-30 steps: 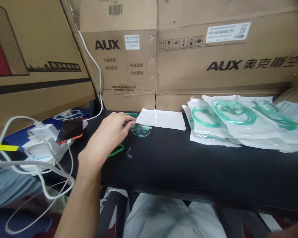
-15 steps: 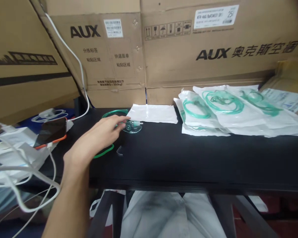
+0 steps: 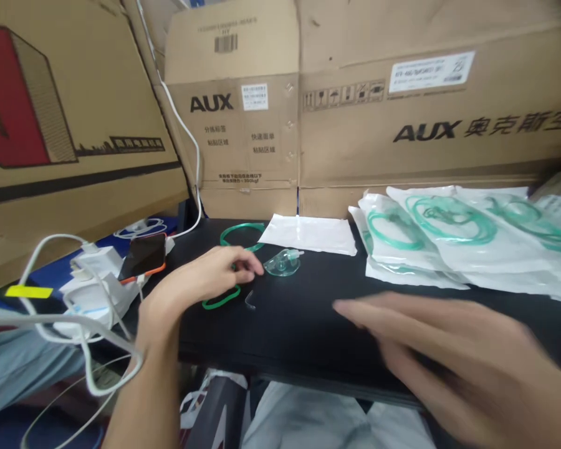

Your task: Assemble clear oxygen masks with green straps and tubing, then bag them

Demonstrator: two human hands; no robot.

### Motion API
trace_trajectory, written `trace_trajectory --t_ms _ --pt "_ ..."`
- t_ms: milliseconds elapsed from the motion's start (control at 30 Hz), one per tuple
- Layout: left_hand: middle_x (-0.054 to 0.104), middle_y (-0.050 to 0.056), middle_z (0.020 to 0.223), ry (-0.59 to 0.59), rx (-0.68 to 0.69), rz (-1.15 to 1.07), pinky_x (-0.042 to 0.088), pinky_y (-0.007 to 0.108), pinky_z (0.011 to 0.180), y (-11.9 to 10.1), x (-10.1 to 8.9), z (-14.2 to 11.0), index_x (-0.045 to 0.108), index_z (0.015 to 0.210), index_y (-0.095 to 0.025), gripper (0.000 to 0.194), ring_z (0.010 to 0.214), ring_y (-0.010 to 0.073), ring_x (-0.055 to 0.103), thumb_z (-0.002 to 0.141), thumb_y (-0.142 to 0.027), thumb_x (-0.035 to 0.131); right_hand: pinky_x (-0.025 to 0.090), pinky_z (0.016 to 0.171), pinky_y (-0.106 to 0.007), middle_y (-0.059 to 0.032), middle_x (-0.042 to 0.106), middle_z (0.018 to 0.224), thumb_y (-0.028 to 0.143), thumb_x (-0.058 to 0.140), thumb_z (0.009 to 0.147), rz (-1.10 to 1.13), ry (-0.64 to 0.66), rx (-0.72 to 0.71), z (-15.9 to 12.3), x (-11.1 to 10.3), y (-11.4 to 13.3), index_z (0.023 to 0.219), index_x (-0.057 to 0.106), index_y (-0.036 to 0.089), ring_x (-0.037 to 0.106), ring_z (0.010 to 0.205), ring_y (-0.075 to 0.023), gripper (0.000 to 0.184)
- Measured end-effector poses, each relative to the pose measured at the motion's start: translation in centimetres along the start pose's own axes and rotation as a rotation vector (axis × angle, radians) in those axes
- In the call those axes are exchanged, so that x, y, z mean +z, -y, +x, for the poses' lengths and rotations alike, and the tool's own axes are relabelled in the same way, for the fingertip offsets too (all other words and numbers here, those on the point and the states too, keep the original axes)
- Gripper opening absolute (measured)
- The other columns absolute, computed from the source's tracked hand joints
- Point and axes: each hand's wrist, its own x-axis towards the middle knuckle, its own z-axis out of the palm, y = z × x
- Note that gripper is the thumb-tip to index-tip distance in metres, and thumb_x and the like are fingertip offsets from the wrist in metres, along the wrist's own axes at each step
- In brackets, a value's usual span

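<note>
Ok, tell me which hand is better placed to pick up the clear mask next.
Left, I'd judge. The left hand has its fingertips right beside the clear mask, while the right hand, blurred, is farther off, toward the table's front edge.

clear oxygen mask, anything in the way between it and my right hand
Nothing visible stands between the right hand and the clear oxygen mask. The white packet lies behind the mask, and the thin clear bent piece sits off to the left, outside that path.
</note>
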Motion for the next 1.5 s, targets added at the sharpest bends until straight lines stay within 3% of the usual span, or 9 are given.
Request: trace_trajectory --t_ms 167,233,333,533,767,933,1033,1267,1500 --pt "0.081 0.001 0.102 0.176 -0.058 -0.114 0.051 0.026 0.074 2.1 -0.5 -0.3 0.08 0.104 -0.025 0.031 0.094 0.0227 0.071 0.077 -0.037 0.07 0.056 0.108 -0.048 -0.0163 0.064 0.148 0.029 0.051 0.11 -0.062 0.206 0.074 10.0 2.6 -3.0 0.154 0.056 0.021 0.066 0.131 -0.0324 0.045" --pt "0.081 0.003 0.106 0.187 -0.068 -0.133 0.051 0.027 0.075 2.1 -0.5 -0.4 0.08 0.1 -0.023 0.03 0.096 0.0229 0.07 0.074 -0.033 0.069 0.053 0.111 -0.049 -0.0204 0.063 0.147 0.027 0.058 0.107 -0.085 0.248 0.055 12.2 4.5 -4.2 0.15 0.058 0.016 0.062 0.135 -0.0344 0.044" --pt "0.08 0.003 0.109 0.217 -0.079 -0.15 0.05 0.027 0.074 1.5 -0.5 -0.6 0.081 0.102 -0.023 0.034 0.094 0.0228 0.07 0.071 -0.03 0.069 0.057 0.104 -0.049 -0.0153 0.071 0.131 0.023 0.068 0.103 -0.106 0.326 0.037 13.3 6.5 -5.3 0.136 0.066 0.014 0.069 0.122 -0.0308 0.034" --pt "0.08 0.001 0.097 0.251 -0.045 -0.075 0.047 0.028 0.075 0.7 0.2 -0.1 0.084 0.1 -0.027 0.03 0.092 0.0232 0.068 0.074 -0.039 0.079 0.06 0.092 -0.045 -0.0157 0.071 0.132 0.032 0.064 0.104 -0.072 0.366 0.153 9.3 5.2 -5.3 0.136 0.064 0.023 0.073 0.114 -0.0321 0.033" --pt "0.074 0.001 0.102 0.147 0.1 -0.075 0.047 0.027 0.081 -0.1 1.6 1.2 0.083 0.094 -0.029 0.015 0.095 0.0202 0.065 0.086 -0.039 0.075 0.055 0.105 -0.046 -0.0057 0.066 0.146 0.046 0.058 0.106 0.025 0.302 0.374 3.4 2.5 -4.4 0.141 0.057 0.039 0.066 0.131 -0.0305 0.036" --pt "0.075 -0.001 0.11 0.0 0.366 -0.168 0.046 0.027 0.092 -4.3 1.3 0.6 0.075 0.097 -0.028 0.011 0.105 0.0193 0.066 0.099 -0.032 0.066 0.053 0.102 -0.041 -0.0025 0.071 0.134 0.044 0.065 0.101 0.123 0.228 0.449 3.4 0.8 -2.9 0.132 0.065 0.039 0.069 0.12 -0.0273 0.031" --pt "0.075 -0.005 0.105 -0.054 0.408 -0.161 0.045 0.027 0.09 -6.1 1.4 0.3 0.074 0.099 -0.03 0.011 0.101 0.0181 0.066 0.103 -0.031 0.064 0.053 0.099 -0.039 0.0005 0.072 0.129 0.041 0.069 0.098 0.256 0.181 0.527 3.7 0.0 -2.7 0.126 0.069 0.038 0.07 0.111 -0.0244 0.029" --pt "0.075 -0.01 0.116 -0.085 0.414 -0.116 0.044 0.027 0.093 -6.6 2.8 0.7 0.073 0.101 -0.035 0.01 0.111 0.0175 0.065 0.105 -0.033 0.064 0.056 0.095 -0.039 0.0002 0.075 0.123 0.029 0.072 0.091 0.461 0.072 0.637 2.9 0.2 -4.0 0.13 0.067 0.035 0.073 0.101 -0.0224 0.04" --pt "0.074 -0.011 0.12 -0.101 0.479 -0.098 0.043 0.025 0.097 -7.3 3.4 1.2 0.073 0.105 -0.036 0.009 0.115 0.0159 0.065 0.105 -0.032 0.065 0.06 0.093 -0.037 -0.0001 0.076 0.123 0.026 0.071 0.091 0.59 0.072 0.64 2.9 1.0 -4.2 0.121 0.071 0.032 0.077 0.102 -0.0229 0.031"
